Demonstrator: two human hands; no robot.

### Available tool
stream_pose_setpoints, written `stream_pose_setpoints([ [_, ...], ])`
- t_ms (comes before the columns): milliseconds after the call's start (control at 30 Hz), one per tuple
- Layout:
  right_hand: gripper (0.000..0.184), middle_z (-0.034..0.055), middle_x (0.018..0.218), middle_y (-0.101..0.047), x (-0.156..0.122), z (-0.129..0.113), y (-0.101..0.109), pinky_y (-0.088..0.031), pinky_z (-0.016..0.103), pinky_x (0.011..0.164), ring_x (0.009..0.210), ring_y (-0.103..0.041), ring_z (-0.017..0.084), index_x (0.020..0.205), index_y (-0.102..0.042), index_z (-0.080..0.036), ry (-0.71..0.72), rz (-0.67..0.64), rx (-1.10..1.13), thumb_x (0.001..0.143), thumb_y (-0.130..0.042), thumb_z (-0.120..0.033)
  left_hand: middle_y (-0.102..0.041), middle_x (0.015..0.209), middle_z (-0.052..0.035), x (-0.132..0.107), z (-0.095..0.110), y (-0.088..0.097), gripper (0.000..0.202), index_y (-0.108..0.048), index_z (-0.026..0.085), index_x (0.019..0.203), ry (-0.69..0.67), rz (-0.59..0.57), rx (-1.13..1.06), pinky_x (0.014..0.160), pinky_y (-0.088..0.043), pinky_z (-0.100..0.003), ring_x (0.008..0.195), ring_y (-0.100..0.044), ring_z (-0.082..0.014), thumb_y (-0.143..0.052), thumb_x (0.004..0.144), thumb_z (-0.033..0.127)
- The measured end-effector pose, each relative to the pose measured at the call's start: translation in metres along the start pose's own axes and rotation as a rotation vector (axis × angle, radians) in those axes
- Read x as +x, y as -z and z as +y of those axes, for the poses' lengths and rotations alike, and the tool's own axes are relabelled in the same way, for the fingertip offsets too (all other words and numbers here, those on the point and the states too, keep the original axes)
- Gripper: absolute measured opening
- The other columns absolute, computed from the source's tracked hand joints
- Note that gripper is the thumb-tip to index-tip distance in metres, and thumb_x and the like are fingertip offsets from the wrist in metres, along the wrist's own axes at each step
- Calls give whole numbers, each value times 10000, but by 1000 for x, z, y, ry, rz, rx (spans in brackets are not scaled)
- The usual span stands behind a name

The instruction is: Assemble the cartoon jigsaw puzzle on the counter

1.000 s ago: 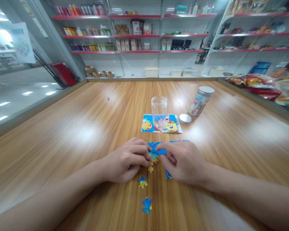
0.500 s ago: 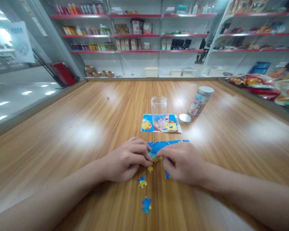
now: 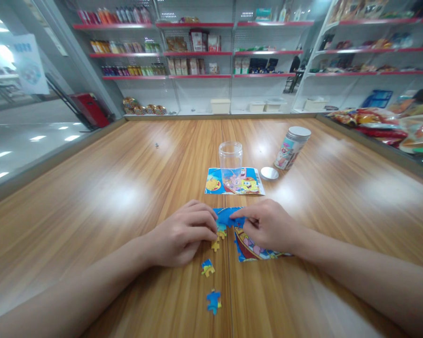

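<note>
A partly joined jigsaw puzzle (image 3: 257, 249) with a cartoon picture lies on the wooden table between my hands. My left hand (image 3: 186, 232) is closed at its left edge, fingers bent onto a blue and yellow puzzle piece (image 3: 221, 231); its thumb is mostly hidden. With the index finger stretched out, my right hand (image 3: 270, 225) touches the blue upper part of the puzzle and covers its right side. Thumb and index stand apart, holding nothing visible. Nearer me lie a yellow piece (image 3: 215, 245), a blue and yellow piece (image 3: 207, 268) and a mostly blue piece (image 3: 214, 301).
Beyond the puzzle, a clear plastic jar (image 3: 231, 157) stands on a printed picture sheet (image 3: 213, 183). A silver lid (image 3: 270, 173) and a closed printed canister (image 3: 292, 148) are to its right. Packaged snacks (image 3: 380, 124) border the table at right; stocked shelves (image 3: 197, 52) stand behind.
My right hand has lifted slightly and straightened its index finger, uncovering the puzzle's lower right part. The left hand stays almost in place at the left edge.
</note>
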State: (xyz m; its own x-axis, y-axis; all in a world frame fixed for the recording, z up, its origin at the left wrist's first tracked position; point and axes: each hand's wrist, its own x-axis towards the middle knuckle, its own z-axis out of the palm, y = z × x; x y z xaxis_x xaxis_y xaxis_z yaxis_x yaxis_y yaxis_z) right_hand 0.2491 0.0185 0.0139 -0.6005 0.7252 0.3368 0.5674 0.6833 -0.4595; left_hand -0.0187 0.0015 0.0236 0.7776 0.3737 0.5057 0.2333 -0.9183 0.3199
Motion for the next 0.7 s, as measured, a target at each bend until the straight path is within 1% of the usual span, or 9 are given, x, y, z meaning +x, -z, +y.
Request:
stream_pose_setpoints([
  [33, 366, -28, 545, -638, 0, -1, 0, -351, 230, 539, 478, -493, 91, 996, -809, -235, -10, -8, -9, 738, -571, -130, -710, 949, -84, -1, -1, 1, 380, -693, 193, 1022, 26, 45, 12, 882, -529, -413, 996, -650, -228, -493, 780, -21],
  [100, 361, -29, 545, -641, 1, -1, 0, -346, 229, 532, 469, -485, 88, 992, -811, -242, -25, -10, -15, 742, -573, -134, -706, 942, -74, -4, -6, 4, 373, -709, 192, 977, 137, 195, 40, 809, -541, -350, 924, -660, -195, -469, 785, -21],
  [200, 355, -26, 552, -650, 2, -2, -1, -357, 232, 540, 466, -488, 90, 978, -814, -242, -45, -3, -24, 745, -570, -132, -694, 829, -32, -10, -16, 8, 309, -698, 176, 799, 422, 385, 49, 687, -514, -268, 769, -654, -145, -444, 782, 0],
  [300, 351, -22, 553, -654, 2, -2, -2, -399, 236, 576, 483, -519, 98, 971, -816, -234, -59, 1, -14, 744, -566, -136, -670, 702, -5, -14, -25, 8, 246, -647, 167, 680, 710, 423, 11, 608, -472, -246, 671, -626, -140, -440, 750, 53],
  [367, 351, -20, 551, -657, 1, -2, -2, -411, 235, 578, 476, -522, 99, 972, -817, -232, -68, -1, -1, 746, -564, -143, -652, 663, 0, -16, -29, 7, 227, -631, 162, 656, 786, 364, -40, 580, -447, -237, 639, -607, -138, -433, 711, 65],
  [433, 345, -16, 560, -669, 1, -2, -2, -409, 235, 573, 479, -528, 101, 965, -820, -237, -66, 6, -2, 752, -563, -149, -631, 659, 0, -16, -31, 6, 225, -628, 153, 647, 729, 238, -125, 590, -441, -230, 636, -592, -128, -430, 695, 58],
  [567, 337, -11, 581, -691, 1, -2, -3, -372, 236, 541, 470, -509, 99, 957, -820, -250, -39, 29, -33, 762, -562, -156, -623, 771, -14, -15, -29, 9, 225, -668, 146, 720, 521, -7, -251, 691, -458, -236, 745, -596, -124, -472, 745, 40],
  [633, 333, -7, 617, -714, 1, -2, -4, -373, 235, 540, 475, -518, 97, 956, -819, -245, -30, 33, -33, 765, -562, -157, -620, 817, -21, -14, -25, 13, 194, -679, 153, 791, 463, -58, -261, 723, -454, -254, 790, -587, -136, -506, 789, 65],
  [700, 330, -1, 661, -735, 1, -2, -4, -389, 236, 554, 499, -548, 100, 959, -817, -238, -27, 33, -23, 768, -560, -157, -600, 834, -30, -11, -19, 16, 150, -670, 158, 837, 396, -62, -242, 732, -443, -278, 804, -564, -151, -529, 832, 108],
])
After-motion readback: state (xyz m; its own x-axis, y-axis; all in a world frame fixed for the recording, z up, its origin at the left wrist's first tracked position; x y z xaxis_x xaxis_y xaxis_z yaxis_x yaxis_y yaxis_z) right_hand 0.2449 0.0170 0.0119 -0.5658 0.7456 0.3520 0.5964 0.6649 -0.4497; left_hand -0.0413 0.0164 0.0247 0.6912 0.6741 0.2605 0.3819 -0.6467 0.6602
